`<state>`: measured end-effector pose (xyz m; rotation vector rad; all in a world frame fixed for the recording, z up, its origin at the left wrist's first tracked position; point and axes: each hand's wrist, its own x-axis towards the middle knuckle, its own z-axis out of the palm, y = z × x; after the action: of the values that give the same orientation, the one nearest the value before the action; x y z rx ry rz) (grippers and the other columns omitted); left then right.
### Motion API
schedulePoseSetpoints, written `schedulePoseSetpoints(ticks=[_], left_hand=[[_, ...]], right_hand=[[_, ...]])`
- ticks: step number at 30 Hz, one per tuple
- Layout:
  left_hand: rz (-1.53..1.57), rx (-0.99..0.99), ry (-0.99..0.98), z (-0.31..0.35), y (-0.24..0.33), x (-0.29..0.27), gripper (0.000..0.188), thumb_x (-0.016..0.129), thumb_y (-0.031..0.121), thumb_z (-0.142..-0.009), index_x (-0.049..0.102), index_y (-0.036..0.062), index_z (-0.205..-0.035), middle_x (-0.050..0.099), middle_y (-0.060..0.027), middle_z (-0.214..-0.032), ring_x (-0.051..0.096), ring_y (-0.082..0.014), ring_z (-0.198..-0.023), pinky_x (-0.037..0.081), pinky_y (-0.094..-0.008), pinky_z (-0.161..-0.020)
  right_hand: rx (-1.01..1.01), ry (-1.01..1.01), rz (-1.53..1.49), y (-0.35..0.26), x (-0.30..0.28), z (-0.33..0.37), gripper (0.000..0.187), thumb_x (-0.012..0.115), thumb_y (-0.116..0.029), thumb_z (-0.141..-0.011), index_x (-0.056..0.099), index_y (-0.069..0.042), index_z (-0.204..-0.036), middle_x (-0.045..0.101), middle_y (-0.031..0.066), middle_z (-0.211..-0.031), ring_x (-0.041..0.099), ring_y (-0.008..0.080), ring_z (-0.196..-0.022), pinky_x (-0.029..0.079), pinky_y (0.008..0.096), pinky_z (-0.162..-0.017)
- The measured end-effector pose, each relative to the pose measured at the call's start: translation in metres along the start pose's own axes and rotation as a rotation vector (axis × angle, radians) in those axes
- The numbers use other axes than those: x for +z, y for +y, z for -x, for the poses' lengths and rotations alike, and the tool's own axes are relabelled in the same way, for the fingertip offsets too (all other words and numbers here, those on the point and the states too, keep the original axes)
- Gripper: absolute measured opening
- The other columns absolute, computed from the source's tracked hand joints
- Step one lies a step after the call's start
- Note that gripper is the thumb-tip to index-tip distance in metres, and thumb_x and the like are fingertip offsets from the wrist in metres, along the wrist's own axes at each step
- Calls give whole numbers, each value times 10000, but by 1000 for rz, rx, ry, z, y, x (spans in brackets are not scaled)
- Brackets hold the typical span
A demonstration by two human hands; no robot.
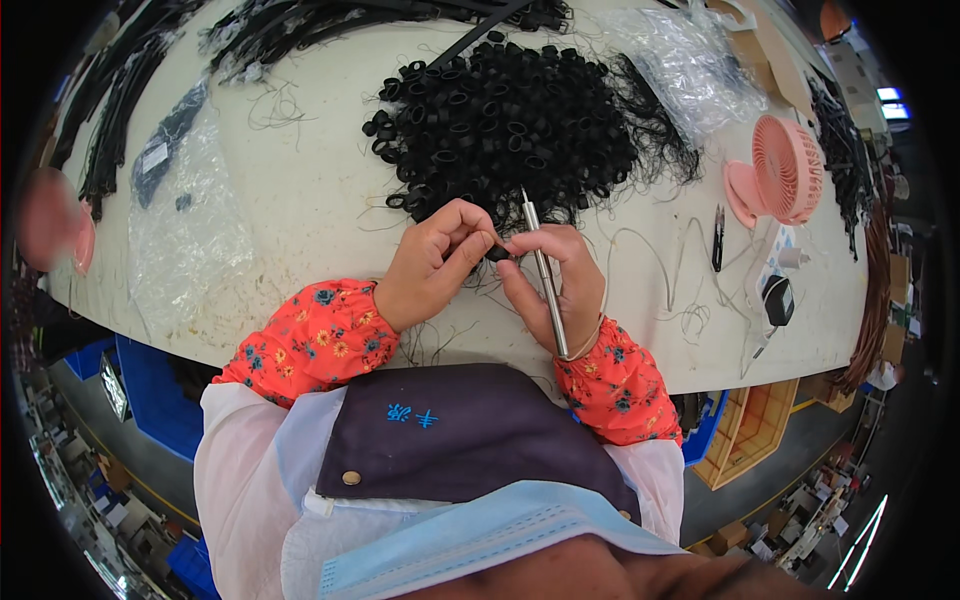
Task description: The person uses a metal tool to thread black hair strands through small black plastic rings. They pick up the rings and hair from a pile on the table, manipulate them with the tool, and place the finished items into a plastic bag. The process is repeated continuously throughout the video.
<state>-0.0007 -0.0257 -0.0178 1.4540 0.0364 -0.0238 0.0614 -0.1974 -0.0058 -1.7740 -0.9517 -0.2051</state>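
One crinkled, clear plastic bag lies left of a domed heap of matt black oval loops, too many to count. On the heap's near side, the left hand has thumb and index fingertips together; what they grip, I cannot tell. Just beside them, below the heap, one small, curved black piece is pinched between thumb and index finger of the right hand, with one slim, smooth, silvery metal tool lying across it. Right of the heap are one slender black pen and one pink plastic fan with a round, ribbed grille.
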Motion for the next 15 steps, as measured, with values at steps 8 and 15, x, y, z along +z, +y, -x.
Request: schedulePoseSetpoints(ticks=[8,15], left_hand=[[-115,146,110,-4,7,-7,217,520,19,-917,516,40,-1133,583,-118,-1224,539,-15,-728,417,-163,-610],[-252,-35,-72,-3,17,-13,244,622,16,-869,634,44,-1112,636,2,-890,469,10,-612,378,-173,-544]], right_hand=[[-81,49,129,3,-12,-7,371,723,50,-680,597,-70,-1008,631,80,-861,610,279,-802,493,354,-721],[-188,-5,90,1,-13,-10,374,726,52,-675,601,-67,-1008,619,93,-851,609,287,-781,501,357,-710]])
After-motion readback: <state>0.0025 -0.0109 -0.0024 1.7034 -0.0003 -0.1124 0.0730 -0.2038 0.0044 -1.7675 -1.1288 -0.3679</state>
